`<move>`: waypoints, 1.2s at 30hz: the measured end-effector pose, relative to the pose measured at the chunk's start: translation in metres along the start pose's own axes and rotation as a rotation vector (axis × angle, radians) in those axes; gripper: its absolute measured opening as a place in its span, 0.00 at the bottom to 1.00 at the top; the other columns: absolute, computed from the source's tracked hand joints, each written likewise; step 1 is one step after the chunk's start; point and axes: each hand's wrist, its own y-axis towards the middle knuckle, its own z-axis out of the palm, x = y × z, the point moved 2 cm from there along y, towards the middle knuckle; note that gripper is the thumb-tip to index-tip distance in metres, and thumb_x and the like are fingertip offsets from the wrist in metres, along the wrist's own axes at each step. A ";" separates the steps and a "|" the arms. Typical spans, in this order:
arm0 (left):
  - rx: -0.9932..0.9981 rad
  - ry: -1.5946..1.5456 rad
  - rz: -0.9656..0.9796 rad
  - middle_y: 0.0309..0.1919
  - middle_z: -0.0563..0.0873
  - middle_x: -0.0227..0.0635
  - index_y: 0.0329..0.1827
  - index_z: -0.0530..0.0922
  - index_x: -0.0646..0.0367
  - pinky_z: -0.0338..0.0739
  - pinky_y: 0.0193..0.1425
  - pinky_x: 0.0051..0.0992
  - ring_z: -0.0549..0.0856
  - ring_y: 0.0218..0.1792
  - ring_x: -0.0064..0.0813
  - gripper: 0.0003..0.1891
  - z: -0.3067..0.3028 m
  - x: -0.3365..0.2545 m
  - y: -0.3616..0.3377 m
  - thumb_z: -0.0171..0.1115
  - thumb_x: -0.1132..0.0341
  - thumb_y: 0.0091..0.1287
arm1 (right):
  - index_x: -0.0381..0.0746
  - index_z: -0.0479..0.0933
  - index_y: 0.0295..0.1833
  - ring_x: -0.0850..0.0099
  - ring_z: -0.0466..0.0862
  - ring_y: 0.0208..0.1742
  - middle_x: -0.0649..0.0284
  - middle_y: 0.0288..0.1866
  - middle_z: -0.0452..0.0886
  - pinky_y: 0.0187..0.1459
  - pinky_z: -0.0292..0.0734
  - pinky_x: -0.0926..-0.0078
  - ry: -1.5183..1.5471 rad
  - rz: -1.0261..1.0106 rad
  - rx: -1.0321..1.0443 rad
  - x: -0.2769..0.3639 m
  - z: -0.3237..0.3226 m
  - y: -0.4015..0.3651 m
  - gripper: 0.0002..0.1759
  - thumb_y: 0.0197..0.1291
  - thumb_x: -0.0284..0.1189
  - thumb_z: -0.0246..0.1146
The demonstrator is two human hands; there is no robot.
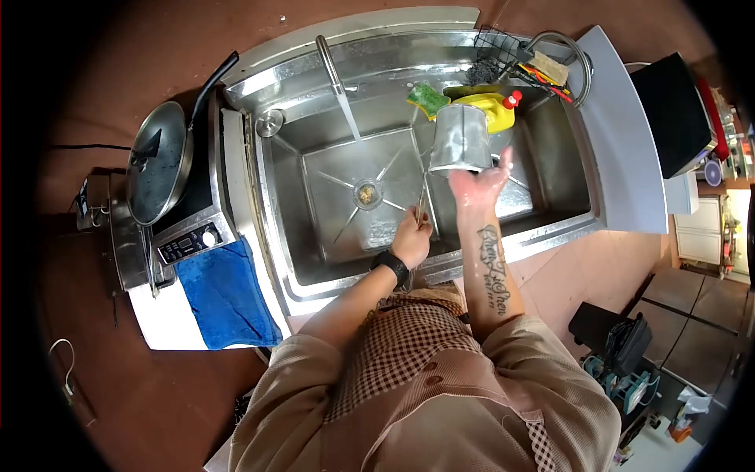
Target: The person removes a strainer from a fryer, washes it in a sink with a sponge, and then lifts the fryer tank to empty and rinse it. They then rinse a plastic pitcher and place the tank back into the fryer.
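Over the divider of the double steel sink, my left hand is closed round a thin metal handle or rod that points upward; its far end is hard to make out. My right hand is at the lower rim of a metal cup, fingers spread and wet, with the thumb side partly hidden by the cup. Behind the cup lies a yellow bottle with a red cap. A green and yellow sponge rests left of it. Water runs from the faucet into the left basin.
A lidded pan stands on the cooker at the left, above a blue cloth. At the sink's back right a wire rack stands beside a tan sponge and a coiled hose. Food bits lie in the drain.
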 end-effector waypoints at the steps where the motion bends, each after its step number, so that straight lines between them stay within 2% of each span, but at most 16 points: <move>1: 0.033 -0.178 -0.159 0.25 0.72 0.28 0.45 0.69 0.56 0.62 0.17 0.25 0.70 0.19 0.20 0.07 -0.002 -0.006 0.000 0.55 0.73 0.67 | 0.39 0.72 0.65 0.59 0.78 0.61 0.59 0.61 0.78 0.65 0.72 0.56 -0.011 0.004 -0.022 -0.004 -0.005 0.003 0.28 0.67 0.46 0.60; 4: 0.110 -0.542 -0.419 0.24 0.68 0.26 0.44 0.68 0.53 0.54 0.15 0.23 0.65 0.17 0.18 0.08 -0.010 -0.043 -0.008 0.55 0.75 0.66 | 0.35 0.73 0.63 0.57 0.81 0.55 0.55 0.57 0.81 0.59 0.77 0.54 -0.288 -0.110 -0.042 -0.028 -0.010 -0.005 0.28 0.67 0.45 0.60; 5: 0.117 -0.577 -0.431 0.23 0.68 0.25 0.43 0.68 0.52 0.53 0.15 0.21 0.63 0.16 0.16 0.08 -0.010 -0.047 -0.012 0.54 0.76 0.65 | 0.36 0.74 0.62 0.60 0.82 0.53 0.58 0.56 0.81 0.56 0.79 0.61 -0.326 -0.120 -0.118 -0.025 -0.011 -0.011 0.23 0.64 0.34 0.66; 8: 0.234 -0.778 -0.539 0.22 0.67 0.23 0.42 0.69 0.52 0.53 0.15 0.21 0.63 0.16 0.16 0.07 -0.013 -0.068 -0.019 0.54 0.76 0.65 | 0.35 0.75 0.61 0.60 0.83 0.50 0.61 0.53 0.82 0.55 0.78 0.67 -0.814 -0.374 0.077 -0.021 -0.018 -0.019 0.23 0.61 0.29 0.68; 12: 0.233 -0.743 -0.489 0.21 0.66 0.21 0.41 0.71 0.50 0.54 0.16 0.18 0.63 0.16 0.14 0.06 -0.029 -0.087 -0.019 0.56 0.74 0.67 | 0.36 0.76 0.61 0.54 0.86 0.51 0.47 0.52 0.84 0.53 0.80 0.66 -2.009 -0.790 0.469 0.023 0.008 -0.025 0.21 0.61 0.24 0.64; 15: 0.200 -0.835 -0.446 0.21 0.66 0.20 0.41 0.71 0.50 0.54 0.16 0.17 0.62 0.17 0.13 0.04 -0.039 -0.109 -0.019 0.58 0.66 0.72 | 0.38 0.75 0.62 0.50 0.85 0.52 0.44 0.53 0.83 0.51 0.82 0.66 -2.174 -0.952 0.857 0.055 0.049 -0.029 0.26 0.55 0.21 0.65; 17: 0.184 -0.862 -0.436 0.21 0.65 0.19 0.42 0.71 0.51 0.54 0.16 0.16 0.61 0.16 0.12 0.07 -0.047 -0.120 -0.020 0.57 0.60 0.75 | 0.37 0.74 0.64 0.52 0.85 0.53 0.50 0.57 0.82 0.54 0.81 0.64 -2.100 -1.065 0.783 0.072 0.067 -0.036 0.25 0.59 0.24 0.63; 21: 0.242 -0.865 -0.439 0.20 0.64 0.19 0.42 0.70 0.50 0.53 0.16 0.17 0.60 0.16 0.12 0.06 -0.042 -0.127 -0.026 0.57 0.62 0.75 | 0.39 0.70 0.70 0.60 0.80 0.64 0.53 0.66 0.78 0.62 0.75 0.65 -1.895 -0.794 0.627 0.068 0.061 -0.029 0.28 0.67 0.36 0.60; 22: 0.273 -0.820 -0.445 0.20 0.64 0.19 0.42 0.69 0.50 0.53 0.15 0.17 0.60 0.16 0.12 0.06 -0.040 -0.126 -0.029 0.56 0.62 0.75 | 0.40 0.67 0.73 0.62 0.69 0.74 0.54 0.73 0.70 0.71 0.63 0.64 -1.861 -0.548 0.605 0.050 0.062 -0.032 0.32 0.70 0.47 0.54; 24: 0.280 -0.676 -0.418 0.20 0.64 0.19 0.41 0.68 0.49 0.52 0.15 0.17 0.59 0.16 0.12 0.06 -0.042 -0.122 -0.035 0.56 0.63 0.75 | 0.42 0.66 0.74 0.61 0.58 0.80 0.55 0.78 0.63 0.77 0.49 0.64 -1.753 -0.551 0.714 0.043 0.056 -0.013 0.35 0.70 0.52 0.50; 26: 0.252 -0.462 -0.369 0.20 0.63 0.19 0.41 0.68 0.48 0.51 0.15 0.17 0.59 0.16 0.11 0.06 -0.059 -0.110 -0.040 0.56 0.63 0.75 | 0.43 0.66 0.75 0.60 0.55 0.81 0.54 0.79 0.60 0.78 0.46 0.64 -1.650 -0.371 0.601 0.041 0.056 0.009 0.34 0.70 0.52 0.49; 27: 0.330 -0.355 -0.363 0.23 0.74 0.25 0.48 0.68 0.55 0.66 0.17 0.26 0.72 0.16 0.23 0.10 -0.067 -0.096 -0.037 0.57 0.62 0.74 | 0.44 0.66 0.75 0.60 0.53 0.82 0.54 0.80 0.58 0.78 0.44 0.63 -1.593 -0.290 0.536 0.040 0.056 0.021 0.34 0.70 0.52 0.49; 31: 0.034 0.459 0.231 0.34 0.85 0.52 0.58 0.66 0.59 0.77 0.31 0.46 0.84 0.28 0.53 0.16 -0.102 -0.046 -0.018 0.55 0.62 0.73 | 0.42 0.73 0.68 0.64 0.71 0.68 0.53 0.65 0.76 0.69 0.62 0.70 -1.638 -0.088 0.363 0.022 0.039 0.054 0.30 0.67 0.47 0.60; 32: 0.019 0.610 0.217 0.36 0.85 0.60 0.61 0.65 0.60 0.78 0.36 0.51 0.85 0.34 0.61 0.19 -0.110 -0.058 -0.027 0.55 0.62 0.73 | 0.43 0.74 0.67 0.67 0.77 0.60 0.59 0.59 0.80 0.63 0.68 0.70 -1.743 -0.087 0.191 0.020 0.029 0.066 0.29 0.66 0.48 0.62; 34: 0.010 0.795 0.215 0.30 0.84 0.58 0.55 0.65 0.60 0.76 0.36 0.54 0.84 0.32 0.60 0.15 -0.116 -0.067 -0.030 0.54 0.62 0.73 | 0.43 0.77 0.64 0.61 0.82 0.55 0.55 0.55 0.83 0.60 0.73 0.68 -1.874 -0.069 0.143 0.013 0.008 0.074 0.26 0.65 0.46 0.61; 36: 0.038 0.991 0.190 0.31 0.84 0.56 0.50 0.65 0.58 0.76 0.37 0.54 0.84 0.34 0.60 0.12 -0.118 -0.074 -0.028 0.54 0.63 0.73 | 0.44 0.79 0.59 0.51 0.85 0.47 0.52 0.46 0.86 0.54 0.80 0.60 -2.516 -0.297 0.383 -0.012 0.000 0.070 0.24 0.63 0.45 0.61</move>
